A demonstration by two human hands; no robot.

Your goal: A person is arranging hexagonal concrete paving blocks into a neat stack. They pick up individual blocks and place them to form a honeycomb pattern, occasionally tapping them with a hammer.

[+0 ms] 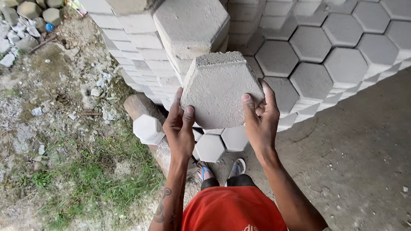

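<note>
Nearest the camera: red shorts (237, 219) and two sandalled feet (221, 170) on the grey concrete floor (371, 161).

Left hand (180, 124) and right hand (260, 115) clamp one hexagonal concrete paver (219, 90) between them, fingers closed against its lower left and lower right edges, thumbs on the near face. The paver is held in the air at the front of the stack, its broad flat face tilted toward the camera, its rough, granular top edge uppermost; its thickness runs away from the viewer.

Below it, loose hexagonal pavers (210, 147) lie beside a wooden log (141, 107).

Beyond, stacked grey hexagonal pavers (315, 55) form a honeycomb wall. Far left, rubble (19, 15) lies on grassy dirt.
</note>
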